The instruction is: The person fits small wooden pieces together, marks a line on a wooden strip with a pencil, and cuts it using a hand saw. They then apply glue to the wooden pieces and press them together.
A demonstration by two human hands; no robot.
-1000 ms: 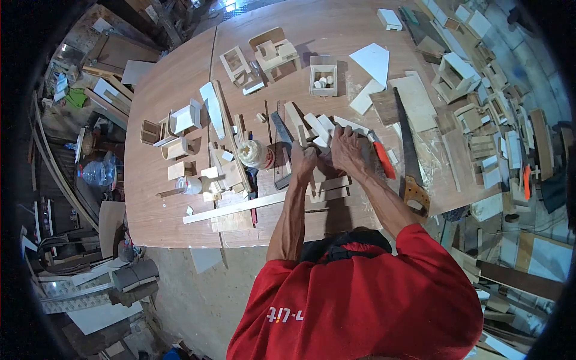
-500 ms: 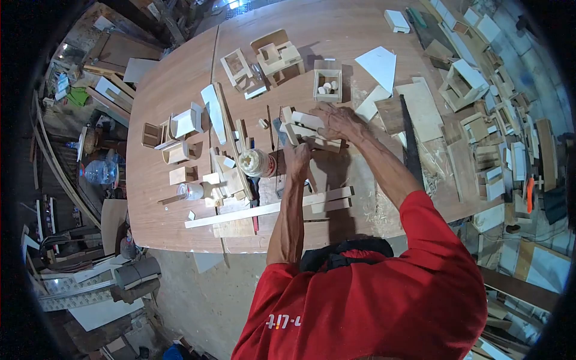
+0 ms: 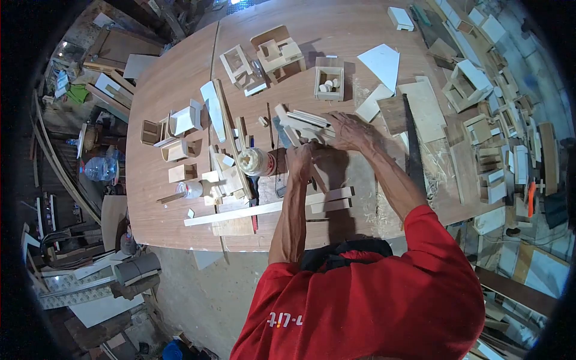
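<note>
Over the middle of the workbench (image 3: 252, 54), a small wooden assembly (image 3: 309, 122) of pale slats lies between my hands. My right hand (image 3: 353, 132) is closed around its right end, fingers bent over the slats. My left hand (image 3: 300, 161) is closed on a wooden strip (image 3: 290, 135) at the near left of the assembly; most of the fingers are hidden behind the knuckles. Left of my left hand stands an open jar (image 3: 253, 162) of pale contents. A small wooden box (image 3: 329, 81) with round wooden discs inside sits beyond my right hand.
A handsaw (image 3: 412, 144) lies right of my right forearm, beside boards and wood shavings. Toy-like wooden pieces (image 3: 278, 55) stand at the back. A long white strip (image 3: 240, 213) lies near the front edge. Wood parts crowd the right side, including an open wooden frame (image 3: 467, 87).
The assembly has been tilted, so its broad white face has given way to slat edges. My right hand has shifted slightly right and down; my left hand stays close to its earlier spot.
</note>
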